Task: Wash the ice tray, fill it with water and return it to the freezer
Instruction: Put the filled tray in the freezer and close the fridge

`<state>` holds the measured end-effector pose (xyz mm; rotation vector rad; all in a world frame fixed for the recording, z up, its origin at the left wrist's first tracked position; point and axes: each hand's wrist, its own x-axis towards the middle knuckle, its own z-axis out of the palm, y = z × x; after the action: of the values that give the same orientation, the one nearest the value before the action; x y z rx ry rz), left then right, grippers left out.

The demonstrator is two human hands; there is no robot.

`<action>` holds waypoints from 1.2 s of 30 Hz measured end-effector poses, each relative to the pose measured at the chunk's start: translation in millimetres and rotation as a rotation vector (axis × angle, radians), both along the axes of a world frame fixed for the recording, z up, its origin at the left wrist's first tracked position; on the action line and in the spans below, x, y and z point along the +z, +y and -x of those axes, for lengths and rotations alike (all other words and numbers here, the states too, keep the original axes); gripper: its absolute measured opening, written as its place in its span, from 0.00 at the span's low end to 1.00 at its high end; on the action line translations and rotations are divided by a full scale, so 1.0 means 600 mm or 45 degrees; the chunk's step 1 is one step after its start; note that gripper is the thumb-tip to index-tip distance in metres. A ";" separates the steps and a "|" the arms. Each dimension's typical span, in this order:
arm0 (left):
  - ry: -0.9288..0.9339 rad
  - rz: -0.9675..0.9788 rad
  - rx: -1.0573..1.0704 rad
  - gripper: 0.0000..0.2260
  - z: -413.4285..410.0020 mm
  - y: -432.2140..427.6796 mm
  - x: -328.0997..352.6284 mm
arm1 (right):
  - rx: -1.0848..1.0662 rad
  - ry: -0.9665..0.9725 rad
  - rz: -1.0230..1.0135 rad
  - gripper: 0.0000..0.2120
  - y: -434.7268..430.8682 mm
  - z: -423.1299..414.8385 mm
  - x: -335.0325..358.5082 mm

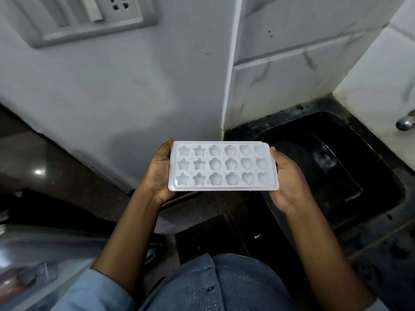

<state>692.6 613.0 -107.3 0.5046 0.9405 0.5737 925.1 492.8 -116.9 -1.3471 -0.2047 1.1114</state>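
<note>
A white plastic ice tray (222, 166) with star, flower and heart moulds is held level in front of me, above the floor beside the counter's left end. My left hand (158, 173) grips its left short edge and my right hand (289, 180) grips its right short edge. The moulds look glossy; I cannot tell whether they hold water. A black sink (332, 162) lies to the right of the tray, set into a dark counter. The tip of a metal tap (405, 123) shows at the far right edge.
A white wall with a switch and socket plate (87, 16) rises ahead on the left. White tiles (292, 63) back the sink. A dark glossy floor (38, 158) is at left. A pale blurred object (33, 265) sits at the lower left.
</note>
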 end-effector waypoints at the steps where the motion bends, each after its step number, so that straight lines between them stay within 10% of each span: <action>1: -0.004 -0.006 0.071 0.27 0.012 -0.006 0.001 | 0.068 -0.004 0.001 0.21 0.010 0.003 0.001; 36: -0.046 -0.030 1.462 0.30 0.413 -0.466 -0.010 | 1.513 -0.025 -0.011 0.25 0.020 0.461 0.004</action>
<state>444.7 333.2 -113.3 -0.0859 1.1431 1.6146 648.5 504.6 -114.7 -1.1958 -1.1185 2.0463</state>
